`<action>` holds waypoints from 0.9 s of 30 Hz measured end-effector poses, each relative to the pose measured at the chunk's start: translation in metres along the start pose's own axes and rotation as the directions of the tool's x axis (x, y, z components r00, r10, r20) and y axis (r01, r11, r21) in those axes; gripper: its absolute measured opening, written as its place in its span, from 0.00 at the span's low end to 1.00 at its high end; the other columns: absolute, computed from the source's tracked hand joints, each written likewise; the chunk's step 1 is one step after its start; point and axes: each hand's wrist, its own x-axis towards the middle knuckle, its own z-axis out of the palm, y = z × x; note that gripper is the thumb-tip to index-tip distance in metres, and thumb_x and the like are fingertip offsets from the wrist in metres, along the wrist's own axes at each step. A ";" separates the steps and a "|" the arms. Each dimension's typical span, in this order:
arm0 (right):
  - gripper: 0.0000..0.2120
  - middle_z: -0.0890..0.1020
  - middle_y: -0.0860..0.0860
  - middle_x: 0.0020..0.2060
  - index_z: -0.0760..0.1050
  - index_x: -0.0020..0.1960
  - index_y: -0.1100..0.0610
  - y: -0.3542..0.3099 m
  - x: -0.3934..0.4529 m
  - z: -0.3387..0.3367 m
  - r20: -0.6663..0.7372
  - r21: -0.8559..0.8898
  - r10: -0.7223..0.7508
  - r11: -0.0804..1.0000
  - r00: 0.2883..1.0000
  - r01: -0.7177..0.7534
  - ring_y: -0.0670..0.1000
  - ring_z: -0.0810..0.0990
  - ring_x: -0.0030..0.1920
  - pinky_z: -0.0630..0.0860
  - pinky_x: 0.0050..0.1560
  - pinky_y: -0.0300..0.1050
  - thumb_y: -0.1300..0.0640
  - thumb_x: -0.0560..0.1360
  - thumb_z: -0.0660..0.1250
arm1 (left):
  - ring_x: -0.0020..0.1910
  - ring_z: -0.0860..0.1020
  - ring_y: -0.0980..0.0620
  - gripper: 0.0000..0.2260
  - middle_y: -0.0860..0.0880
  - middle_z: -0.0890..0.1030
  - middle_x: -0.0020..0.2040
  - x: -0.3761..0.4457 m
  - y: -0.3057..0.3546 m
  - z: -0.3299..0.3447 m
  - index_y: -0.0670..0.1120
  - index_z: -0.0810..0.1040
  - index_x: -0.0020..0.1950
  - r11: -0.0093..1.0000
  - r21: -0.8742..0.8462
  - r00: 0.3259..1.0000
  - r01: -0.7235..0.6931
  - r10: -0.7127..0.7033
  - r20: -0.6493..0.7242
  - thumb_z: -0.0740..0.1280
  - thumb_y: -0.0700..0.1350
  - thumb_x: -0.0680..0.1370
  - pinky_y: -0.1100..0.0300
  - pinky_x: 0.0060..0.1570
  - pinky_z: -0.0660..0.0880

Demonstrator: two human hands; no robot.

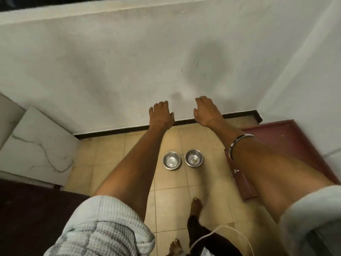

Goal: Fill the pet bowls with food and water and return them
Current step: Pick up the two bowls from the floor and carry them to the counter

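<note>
Two small steel pet bowls stand side by side on the beige tiled floor: the left bowl [171, 160] and the right bowl [194, 157]. Both look bare inside. My left hand [162, 113] and my right hand [206, 112] are stretched forward, palms down, well above and beyond the bowls, in front of the white wall. Each hand holds nothing and its fingers are loosely spread. A metal bangle [238, 143] sits on my right wrist.
A white wall [129, 61] with a black skirting closes the far side. A dark red step or ledge [287, 143] lies to the right, a marble-patterned slab [36, 146] to the left. My bare feet [196, 204] stand on the tiles below, with a white cable [217, 230] nearby.
</note>
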 end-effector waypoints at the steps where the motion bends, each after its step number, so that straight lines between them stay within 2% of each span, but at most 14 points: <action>1: 0.21 0.67 0.60 0.68 0.63 0.71 0.63 0.005 0.009 0.012 0.014 0.013 0.003 1.000 1.000 -0.003 0.60 0.67 0.67 0.67 0.67 0.54 0.55 0.80 0.57 | 0.74 0.64 0.42 0.24 0.42 0.68 0.74 0.008 -0.002 0.012 0.41 0.62 0.76 1.000 -0.007 1.000 0.012 -0.012 0.011 0.60 0.50 0.82 0.46 0.75 0.57; 6: 0.22 0.68 0.61 0.68 0.63 0.70 0.63 0.037 0.059 0.081 0.170 0.053 0.043 0.997 0.984 -0.053 0.61 0.67 0.66 0.68 0.66 0.54 0.55 0.78 0.58 | 0.72 0.68 0.41 0.23 0.42 0.71 0.72 0.059 -0.008 0.080 0.41 0.65 0.74 0.995 -0.036 0.988 0.098 -0.093 0.124 0.61 0.50 0.81 0.47 0.71 0.62; 10: 0.22 0.68 0.60 0.68 0.64 0.70 0.62 0.062 0.087 0.142 0.271 0.072 0.126 0.986 0.954 -0.150 0.60 0.66 0.67 0.67 0.66 0.53 0.55 0.78 0.58 | 0.72 0.68 0.41 0.24 0.41 0.69 0.73 0.092 -0.016 0.142 0.41 0.64 0.75 0.985 -0.053 0.955 0.165 -0.146 0.256 0.60 0.50 0.82 0.47 0.70 0.63; 17: 0.21 0.69 0.60 0.67 0.64 0.69 0.63 0.108 0.110 0.275 0.378 0.112 0.208 0.957 0.902 -0.267 0.59 0.67 0.67 0.68 0.67 0.53 0.56 0.79 0.59 | 0.71 0.69 0.40 0.23 0.41 0.69 0.73 0.139 -0.055 0.271 0.40 0.64 0.75 0.965 -0.122 0.900 0.232 -0.165 0.404 0.59 0.49 0.83 0.48 0.68 0.66; 21: 0.19 0.74 0.62 0.63 0.69 0.65 0.65 0.134 0.117 0.369 0.409 0.141 0.261 0.929 0.874 -0.343 0.62 0.72 0.63 0.69 0.65 0.55 0.57 0.77 0.61 | 0.70 0.70 0.39 0.22 0.39 0.70 0.71 0.154 -0.088 0.365 0.38 0.65 0.74 0.923 -0.196 0.852 0.332 -0.205 0.481 0.60 0.47 0.83 0.48 0.67 0.67; 27: 0.22 0.71 0.61 0.67 0.65 0.70 0.63 0.184 0.110 0.512 0.540 0.118 0.329 0.881 0.774 -0.457 0.60 0.70 0.67 0.66 0.68 0.52 0.55 0.79 0.59 | 0.67 0.73 0.40 0.20 0.38 0.75 0.68 0.144 -0.137 0.513 0.37 0.68 0.71 0.805 -0.228 0.739 0.548 -0.337 0.584 0.61 0.47 0.83 0.55 0.62 0.68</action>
